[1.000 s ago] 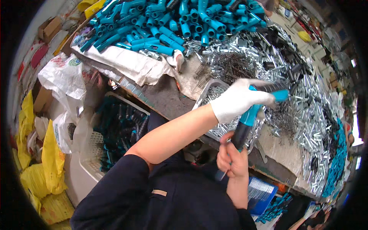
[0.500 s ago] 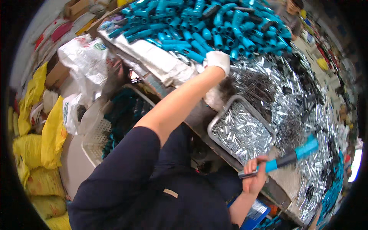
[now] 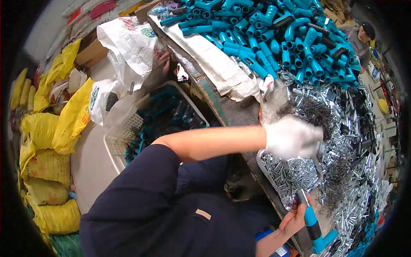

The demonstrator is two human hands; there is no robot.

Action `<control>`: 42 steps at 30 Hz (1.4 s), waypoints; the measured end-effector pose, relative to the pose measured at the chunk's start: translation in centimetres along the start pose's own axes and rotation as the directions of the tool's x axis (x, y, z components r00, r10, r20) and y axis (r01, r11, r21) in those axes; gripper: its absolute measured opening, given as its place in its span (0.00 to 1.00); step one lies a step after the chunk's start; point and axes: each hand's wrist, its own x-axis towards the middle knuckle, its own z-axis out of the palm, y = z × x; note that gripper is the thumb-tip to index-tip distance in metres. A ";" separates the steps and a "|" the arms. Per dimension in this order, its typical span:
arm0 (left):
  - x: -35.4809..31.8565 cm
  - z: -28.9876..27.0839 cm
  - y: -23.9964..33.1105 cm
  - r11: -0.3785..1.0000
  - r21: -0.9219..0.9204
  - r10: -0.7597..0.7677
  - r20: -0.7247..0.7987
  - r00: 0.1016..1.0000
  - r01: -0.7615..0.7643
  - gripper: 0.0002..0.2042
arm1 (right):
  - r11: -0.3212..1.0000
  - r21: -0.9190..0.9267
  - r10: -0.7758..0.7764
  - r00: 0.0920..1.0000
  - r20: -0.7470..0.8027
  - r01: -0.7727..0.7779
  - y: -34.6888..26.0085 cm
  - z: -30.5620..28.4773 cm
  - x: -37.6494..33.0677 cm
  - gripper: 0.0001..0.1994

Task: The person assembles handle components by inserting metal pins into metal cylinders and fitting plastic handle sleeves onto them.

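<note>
While we read from left to right, we meet yellow sacks (image 3: 68, 115) stacked along the floor, then a white basket (image 3: 124, 141) holding dark and blue tools beside the bench. Our left hand (image 3: 291, 138), in a white glove and blurred, hovers over the metal tray (image 3: 262, 159) of small silver parts and near a clump of dark springs (image 3: 308, 112); we cannot tell whether its fingers are closed or spread. Behind it lies a heap of blue handles (image 3: 274, 38) on white cloth. Lower right, our bare right hand (image 3: 294, 218) is clenched around a blue-and-black tool (image 3: 311, 223), held just below the tray's near edge. Loose silver parts (image 3: 355, 171) cover the bench at far right.
</note>
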 end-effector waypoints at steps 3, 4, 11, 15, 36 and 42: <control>-3.5 1.9 2.2 0.987 -0.156 0.011 0.217 0.976 0.023 0.13 | 0.996 0.088 -0.030 0.999 -0.041 0.033 0.3 0.0 0.8 0.21; -4.2 2.7 2.3 0.980 -0.197 0.035 0.202 0.979 0.006 0.13 | 0.994 0.100 -0.025 0.996 -0.086 0.034 0.4 0.4 0.8 0.21; -5.6 4.0 2.1 0.963 -0.270 0.062 0.269 0.961 0.013 0.14 | 0.991 0.131 0.012 0.999 -0.038 -0.007 0.3 0.5 -0.4 0.19; -5.7 3.8 1.4 0.912 -0.409 0.135 0.324 0.936 0.011 0.17 | 0.981 0.194 0.024 1.000 0.011 -0.026 0.5 1.0 -0.4 0.17; -2.1 3.9 6.4 0.939 -0.292 -0.037 0.436 0.899 0.181 0.12 | 0.968 0.249 -0.003 0.997 -0.083 0.023 -2.8 1.4 -1.8 0.16; -1.1 4.3 6.1 0.905 -0.381 -0.059 0.330 0.942 0.190 0.12 | 0.887 0.454 0.179 0.970 -0.165 -0.087 -2.6 2.0 -1.6 0.15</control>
